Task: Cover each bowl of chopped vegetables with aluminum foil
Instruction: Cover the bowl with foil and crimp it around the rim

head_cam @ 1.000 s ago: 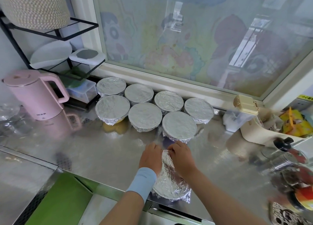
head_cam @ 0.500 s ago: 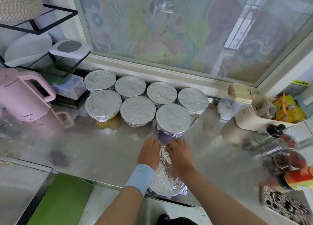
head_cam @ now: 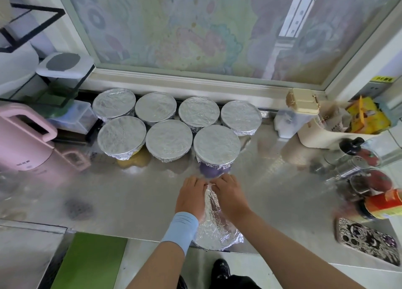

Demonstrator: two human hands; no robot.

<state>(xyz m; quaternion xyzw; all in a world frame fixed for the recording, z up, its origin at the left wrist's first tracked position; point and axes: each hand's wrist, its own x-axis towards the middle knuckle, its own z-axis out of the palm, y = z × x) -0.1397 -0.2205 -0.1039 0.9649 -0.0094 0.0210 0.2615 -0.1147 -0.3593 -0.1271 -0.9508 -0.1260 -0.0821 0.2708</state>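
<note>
the left hand (head_cam: 191, 198) and the right hand (head_cam: 230, 196) lie side by side on the foil (head_cam: 214, 219) that wraps the nearest bowl (head_cam: 219, 243). their fingertips almost meet at its far rim. the fingers of both hands curl down over that rim and pinch the crinkled sheet there, while the palms rest flat on top. a pale blue wristband (head_cam: 180, 230) sits on the left wrist.

this bowl stands at the very front edge of the steel counter (head_cam: 130, 190). just beyond the bowl, seven more covered bowls (head_cam: 216, 145) stand packed in two rows, three in the closer row and four behind, each with a smooth foil top. the one closest to the bowl shows purple under its foil skirt. the leftmost of that row shows a bit of yellow.

well to the left of the bowl stands a pink kettle (head_cam: 20, 140). to the right of the bowl a patterned phone (head_cam: 367, 241) lies flat. a cluster of blurred jars (head_cam: 369, 180) stands beyond the phone. far behind the bowl, past both rows, a window (head_cam: 195, 27) carries a faded cartoon picture. below and left of the bowl, a green mat (head_cam: 89, 262) lies on the floor.
</note>
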